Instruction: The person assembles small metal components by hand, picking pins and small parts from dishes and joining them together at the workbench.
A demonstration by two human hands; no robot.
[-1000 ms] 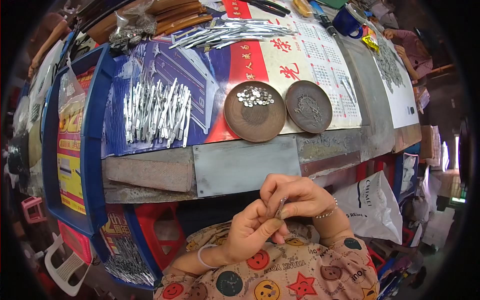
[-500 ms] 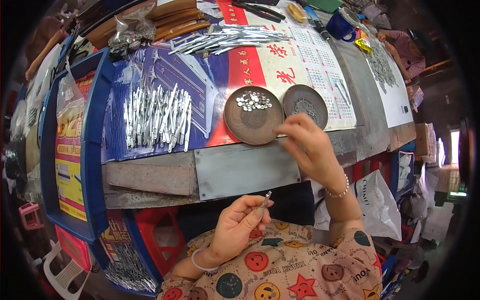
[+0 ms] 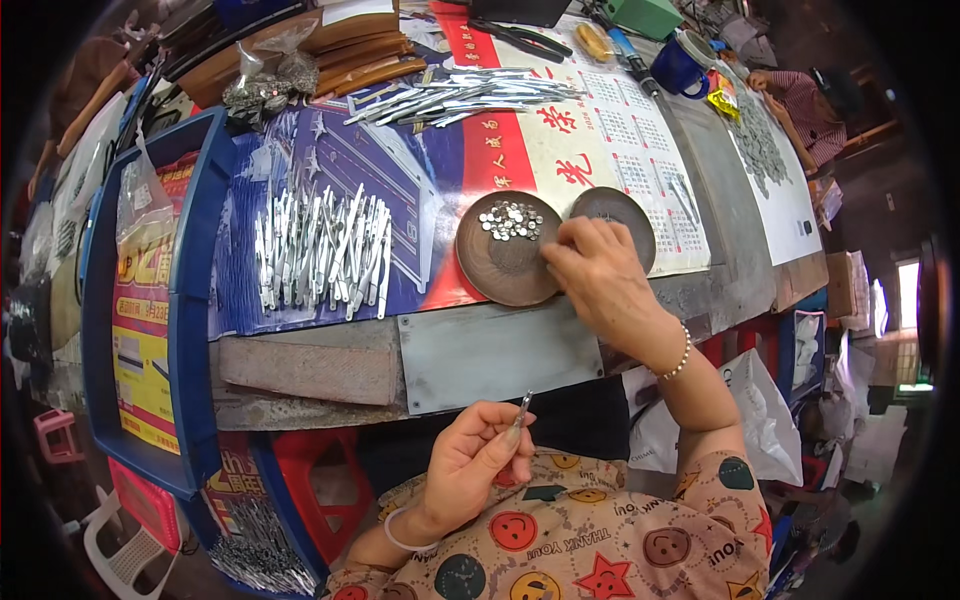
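My left hand (image 3: 478, 458) is closed around a slim, shiny metal piece (image 3: 523, 408), its tip pointing up past the thumb and fingers, in front of the bench edge. My right hand (image 3: 605, 275) is over the near side of two round brown dishes, fingertips pinched together; whatever they hold, if anything, is too small to make out. Small round silver discs (image 3: 512, 220) lie in the left dish (image 3: 500, 280). The right dish (image 3: 640, 215) is partly covered by my right hand, and its small contents hardly show.
Narrow metal strips (image 3: 325, 250) lie in rows on the left, with another pile (image 3: 465, 95) farther back. A grey metal plate (image 3: 500, 355) and a worn block (image 3: 308, 370) line the front edge. A blue tray (image 3: 200, 300) stands left. Pliers (image 3: 520, 40) and a blue mug (image 3: 683, 65) are at the back.
My right hand has turned, its fingers now closed together at the dishes' near side and covering more of the right dish. My left hand keeps its grip on the metal piece.
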